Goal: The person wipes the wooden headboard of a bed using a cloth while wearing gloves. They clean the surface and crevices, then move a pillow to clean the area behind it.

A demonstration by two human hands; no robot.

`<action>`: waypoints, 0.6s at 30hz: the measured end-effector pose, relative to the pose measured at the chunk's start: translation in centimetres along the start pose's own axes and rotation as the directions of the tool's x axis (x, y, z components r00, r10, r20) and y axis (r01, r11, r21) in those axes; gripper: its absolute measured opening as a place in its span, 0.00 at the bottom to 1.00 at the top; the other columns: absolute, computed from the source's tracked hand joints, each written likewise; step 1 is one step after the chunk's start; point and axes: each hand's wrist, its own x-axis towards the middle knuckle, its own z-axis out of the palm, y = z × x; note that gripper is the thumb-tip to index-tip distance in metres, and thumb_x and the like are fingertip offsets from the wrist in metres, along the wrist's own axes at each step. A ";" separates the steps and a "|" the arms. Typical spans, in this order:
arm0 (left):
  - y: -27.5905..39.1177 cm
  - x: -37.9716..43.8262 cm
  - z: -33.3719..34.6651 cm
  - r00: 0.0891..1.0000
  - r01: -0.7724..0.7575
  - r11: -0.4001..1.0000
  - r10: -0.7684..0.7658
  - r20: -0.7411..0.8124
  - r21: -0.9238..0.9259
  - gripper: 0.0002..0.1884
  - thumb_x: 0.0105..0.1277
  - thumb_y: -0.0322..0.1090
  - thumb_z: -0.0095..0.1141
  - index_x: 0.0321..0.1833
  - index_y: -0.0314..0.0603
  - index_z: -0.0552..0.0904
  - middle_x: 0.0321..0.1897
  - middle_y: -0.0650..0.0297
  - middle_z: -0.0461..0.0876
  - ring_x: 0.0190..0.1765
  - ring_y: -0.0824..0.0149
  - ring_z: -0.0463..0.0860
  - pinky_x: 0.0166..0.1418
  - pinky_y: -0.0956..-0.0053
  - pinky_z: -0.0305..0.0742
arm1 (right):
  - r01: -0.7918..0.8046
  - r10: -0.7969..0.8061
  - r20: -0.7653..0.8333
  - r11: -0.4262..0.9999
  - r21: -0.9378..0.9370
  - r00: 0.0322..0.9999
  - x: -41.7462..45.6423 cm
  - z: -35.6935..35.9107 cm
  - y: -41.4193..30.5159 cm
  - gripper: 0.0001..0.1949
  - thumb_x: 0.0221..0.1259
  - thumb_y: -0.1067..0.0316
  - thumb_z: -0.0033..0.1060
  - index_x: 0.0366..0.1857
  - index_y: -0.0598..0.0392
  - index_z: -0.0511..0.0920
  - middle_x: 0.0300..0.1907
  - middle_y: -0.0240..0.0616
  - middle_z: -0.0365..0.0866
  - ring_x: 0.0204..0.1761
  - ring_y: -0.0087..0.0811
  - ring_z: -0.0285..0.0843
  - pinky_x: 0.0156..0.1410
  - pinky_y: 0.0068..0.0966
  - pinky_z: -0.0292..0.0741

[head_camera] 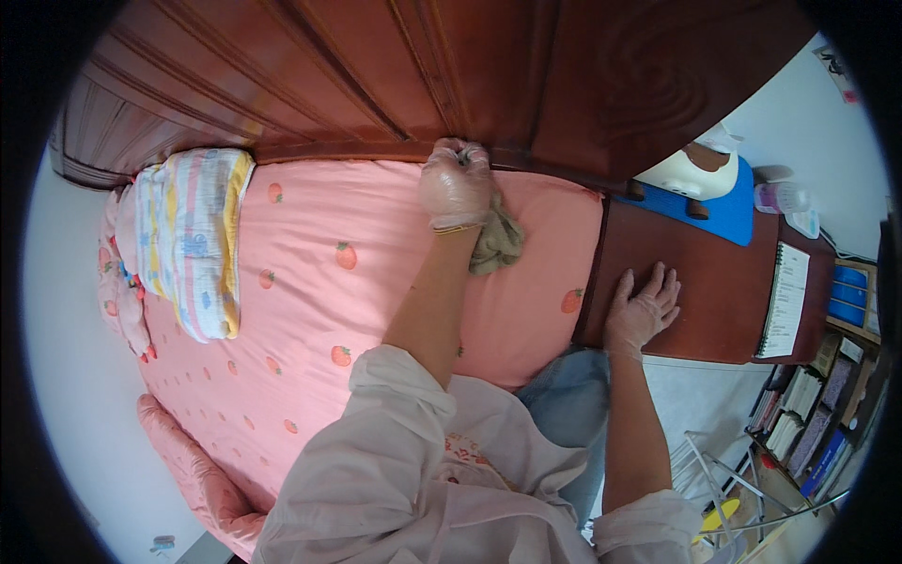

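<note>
My left hand (456, 185), in a clear plastic glove, is closed on a grey-green cloth (499, 240) at the lower edge of the dark red wooden headboard (479, 77). Part of the cloth hangs below the hand onto the pink strawberry-print bed sheet (394, 233). My right hand (641, 310), also in a clear glove, rests with its fingers spread on the reddish-brown wooden surface (705, 282) beside the bed. It holds nothing.
A folded striped blanket (201, 240) lies at the bed's left. On the wooden surface are a blue mat (736, 218), a cream container (690, 173), a plastic bottle (781, 198) and a spiral notebook (786, 299). Lower right stand a bookshelf (793, 416) and a metal-framed rack (712, 465).
</note>
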 end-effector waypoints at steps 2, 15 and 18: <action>-0.5 -0.2 0.3 0.998 -0.027 0.999 0.024 -0.062 -0.042 0.09 0.64 0.36 0.61 0.36 0.36 0.83 0.26 0.48 0.85 0.33 0.49 0.86 0.38 0.59 0.79 | 0.005 -0.005 0.002 1.000 0.006 1.000 0.0 -0.2 -0.2 0.32 0.69 0.42 0.50 0.72 0.47 0.65 0.77 0.41 0.54 0.80 0.45 0.44 0.79 0.57 0.44; -0.2 -0.1 -0.7 0.978 0.128 0.985 -0.107 0.177 -0.113 0.09 0.64 0.38 0.62 0.38 0.38 0.84 0.26 0.52 0.85 0.31 0.53 0.85 0.38 0.63 0.78 | 0.009 -0.009 0.005 1.000 0.026 1.000 0.0 -0.5 -0.3 0.32 0.70 0.42 0.48 0.72 0.49 0.64 0.77 0.43 0.54 0.80 0.47 0.45 0.79 0.58 0.44; -0.6 -0.6 -0.6 0.975 -0.056 0.994 0.075 0.207 -0.094 0.09 0.64 0.38 0.61 0.39 0.40 0.84 0.29 0.52 0.85 0.34 0.50 0.86 0.40 0.61 0.79 | 0.012 -0.013 0.012 1.000 0.025 1.000 -0.1 -0.4 -0.5 0.32 0.70 0.42 0.48 0.72 0.49 0.64 0.77 0.43 0.54 0.80 0.47 0.45 0.79 0.57 0.44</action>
